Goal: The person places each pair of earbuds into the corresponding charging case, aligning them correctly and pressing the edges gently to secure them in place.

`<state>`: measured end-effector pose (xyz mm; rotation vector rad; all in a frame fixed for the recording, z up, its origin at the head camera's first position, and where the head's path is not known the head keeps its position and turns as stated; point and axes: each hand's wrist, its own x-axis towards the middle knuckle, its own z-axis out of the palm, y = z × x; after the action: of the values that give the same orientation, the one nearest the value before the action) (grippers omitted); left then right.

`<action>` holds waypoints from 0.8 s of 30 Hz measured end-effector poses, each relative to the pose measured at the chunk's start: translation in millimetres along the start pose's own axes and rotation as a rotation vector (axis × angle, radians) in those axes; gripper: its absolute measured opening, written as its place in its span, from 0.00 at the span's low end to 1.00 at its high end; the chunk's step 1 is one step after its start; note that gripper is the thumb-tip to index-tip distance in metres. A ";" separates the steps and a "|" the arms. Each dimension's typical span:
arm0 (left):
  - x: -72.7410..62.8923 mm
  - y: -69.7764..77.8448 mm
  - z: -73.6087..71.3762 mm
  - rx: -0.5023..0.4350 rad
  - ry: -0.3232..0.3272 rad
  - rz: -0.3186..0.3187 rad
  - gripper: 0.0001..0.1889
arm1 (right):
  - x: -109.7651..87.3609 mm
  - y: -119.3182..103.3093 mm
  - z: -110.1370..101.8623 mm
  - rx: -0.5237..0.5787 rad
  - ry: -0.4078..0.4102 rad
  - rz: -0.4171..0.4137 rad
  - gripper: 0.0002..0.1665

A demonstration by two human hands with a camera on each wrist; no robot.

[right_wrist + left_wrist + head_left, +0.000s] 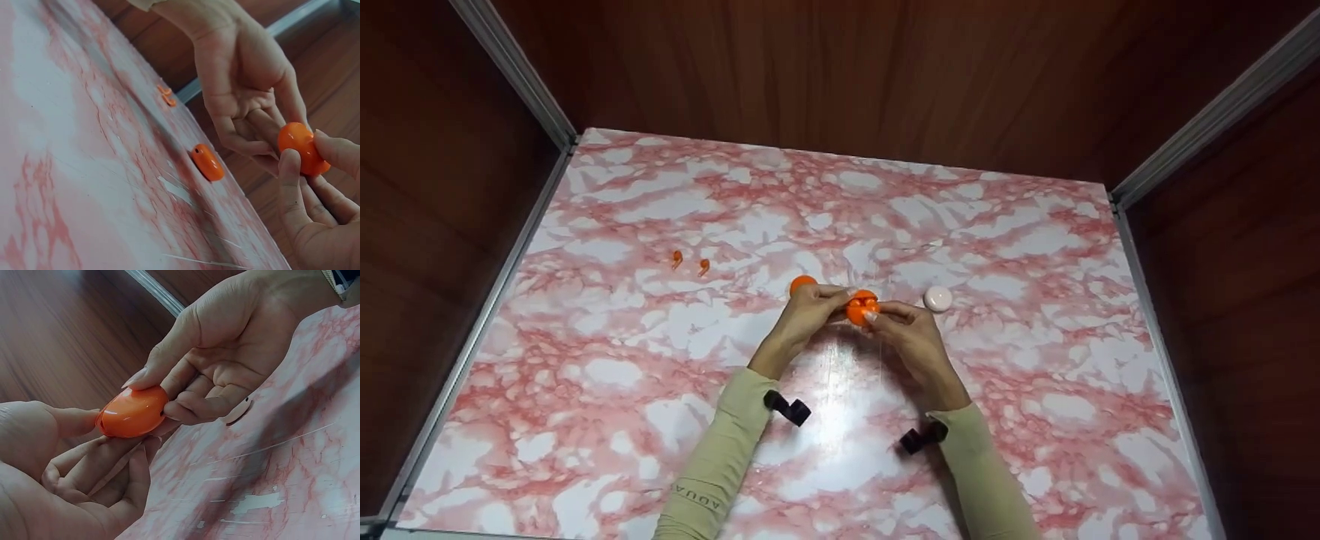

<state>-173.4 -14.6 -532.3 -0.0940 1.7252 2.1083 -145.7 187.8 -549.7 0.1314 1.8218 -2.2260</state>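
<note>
Both hands hold a small, glossy orange earbud case (861,309) between them above the table. In the head view its lid is raised, and orange earbud shapes show inside. My left hand (808,306) pinches the case from the left with thumb and fingers. From the other side my right hand (913,337) grips it, its thumb on the front. In the left wrist view the case (132,415) shows its smooth rounded side. A second orange case (803,283) lies on the table just beyond the left hand, partly covered by it.
Two loose orange earbuds, one earbud (676,259) beside another earbud (704,267), lie toward the left. A pale round case (937,299) sits just right of the right hand. The pink marbled table (615,420) is enclosed by dark wooden panels (840,75) at back and sides.
</note>
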 end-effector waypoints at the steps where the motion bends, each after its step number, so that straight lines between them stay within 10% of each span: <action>1: -0.6 0.6 -0.1 0.007 -0.002 0.005 0.15 | 0.3 0.2 0.3 -0.002 -0.001 -0.001 0.16; 24: -3.8 0.7 3.9 0.077 -0.048 0.059 0.16 | -2.7 -1.0 -2.4 0.007 -0.020 -0.028 0.19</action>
<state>-169.4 -12.0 -529.6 0.0302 1.7986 2.0655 -143.6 190.7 -548.6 0.0849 1.8160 -2.2445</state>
